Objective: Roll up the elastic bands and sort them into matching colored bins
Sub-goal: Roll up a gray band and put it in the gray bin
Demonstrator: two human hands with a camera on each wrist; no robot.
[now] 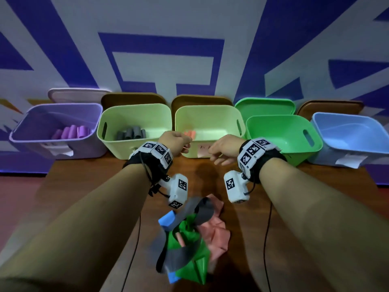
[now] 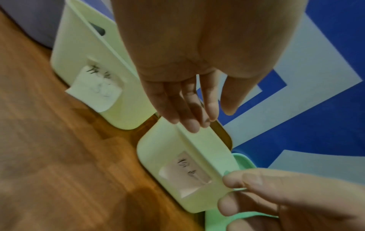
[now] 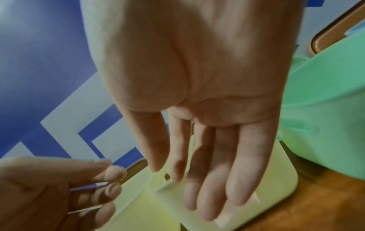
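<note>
Unrolled grey, green, pink and blue elastic bands (image 1: 187,234) lie tangled on the wooden table; rolled ones sit in the purple bin (image 1: 31,131) and two pale green bins (image 1: 109,119)

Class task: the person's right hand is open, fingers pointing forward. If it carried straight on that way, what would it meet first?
Most likely the right hand would meet the pale green bin holding pink rolls; depth is uncertain.

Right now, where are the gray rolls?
In the head view, the gray rolls sit inside the pale green bin second from the left, between the purple bin and the bin holding pink rolls.
</note>
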